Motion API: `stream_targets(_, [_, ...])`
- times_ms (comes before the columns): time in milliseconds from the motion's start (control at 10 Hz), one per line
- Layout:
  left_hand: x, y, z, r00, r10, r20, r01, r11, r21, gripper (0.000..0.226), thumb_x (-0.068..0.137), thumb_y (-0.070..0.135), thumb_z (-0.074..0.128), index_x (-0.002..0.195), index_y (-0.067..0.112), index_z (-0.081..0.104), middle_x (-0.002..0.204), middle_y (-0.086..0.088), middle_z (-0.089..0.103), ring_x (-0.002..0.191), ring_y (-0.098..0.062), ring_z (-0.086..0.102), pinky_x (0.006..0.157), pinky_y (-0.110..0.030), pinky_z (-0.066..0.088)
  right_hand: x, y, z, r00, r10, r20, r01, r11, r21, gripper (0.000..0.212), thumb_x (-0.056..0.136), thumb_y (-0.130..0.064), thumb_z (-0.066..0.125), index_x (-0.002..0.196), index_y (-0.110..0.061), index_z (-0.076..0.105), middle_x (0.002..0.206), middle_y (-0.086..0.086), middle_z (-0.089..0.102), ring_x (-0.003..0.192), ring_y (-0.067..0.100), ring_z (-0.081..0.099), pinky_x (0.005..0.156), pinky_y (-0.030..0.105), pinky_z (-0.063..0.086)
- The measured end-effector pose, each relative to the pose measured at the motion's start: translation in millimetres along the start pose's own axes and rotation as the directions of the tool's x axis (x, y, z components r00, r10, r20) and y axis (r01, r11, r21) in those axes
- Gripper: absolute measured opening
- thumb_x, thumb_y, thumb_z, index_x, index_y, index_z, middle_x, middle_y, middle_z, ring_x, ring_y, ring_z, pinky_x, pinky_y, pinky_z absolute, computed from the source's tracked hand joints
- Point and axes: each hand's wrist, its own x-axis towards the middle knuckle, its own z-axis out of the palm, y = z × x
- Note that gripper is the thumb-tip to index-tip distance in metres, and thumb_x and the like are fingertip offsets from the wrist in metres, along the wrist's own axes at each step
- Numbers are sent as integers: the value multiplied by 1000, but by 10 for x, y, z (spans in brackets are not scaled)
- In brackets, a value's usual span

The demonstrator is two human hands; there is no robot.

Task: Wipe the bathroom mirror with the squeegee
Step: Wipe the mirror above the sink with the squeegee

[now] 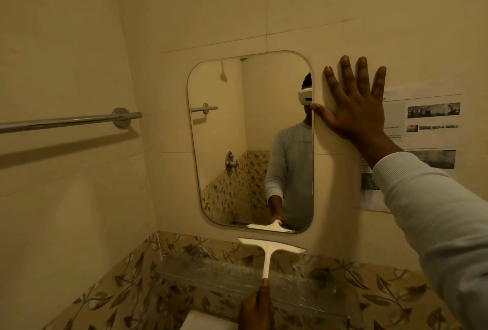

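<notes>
Just under the btm edge of the mirror (219, 131), near its btm right corner, is the squeegee (267, 255). Its wide white blade is up by the wall, not on the glass. The L hand (256, 306) holds the very end of the thin handle from below, w/ fingers curled round it. Only the top of that hand shows, so I can't tell how tight the hold is.

The R hand (353, 107) is pressed flat on the wall just beside the mirror's right edge. Its fingers are spread wide & straight, and the thumb touches that edge. It holds nothing.

Other stuff: a clear shelf (211, 274) sits under the squeegee, a metal towel rail (66, 121) is on the left wall, & a paper sheet (433, 123) w/ pics is stuck on the wall behind the R arm.

What could go wrong, I think:
- The hold is far from the blade. So the blade may tip, w/ only one end pressing the glass. That would leave streaks.
- The thumb is right at the mirror's edge. It could smudge the glass, or the blade could bump it on a wipe down the right side.
- The shelf is close below. A fast pull down past the btm edge could knock it.
- The R hand leans on smooth tile. If it slips, it could rub or tear the paper.

I can't tell if the glass is wet or dry.
</notes>
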Motion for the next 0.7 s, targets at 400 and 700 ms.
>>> stream_targets(400, [-156,406,-299,999,7,34,4,949,-316,67,100,51,52,52,4,59,43,-11,46,31,-19,41,37,-21,32,-9,-2,-29,999,19,30,-19,1000,5,91,96,-83,23,168,-32,0,177,6,-7,162,37,-5,124,71,3])
stream_targets(700, [-186,932,-791,967,127,223,-52,947,-317,63,100,56,34,77,6,64,65,-11,60,54,-22,54,56,-29,47,-327,-571,-481,960,276,40,-275,911,307,72,106,-62,34,168,-35,8,176,5,8,162,33,9,125,63,4])
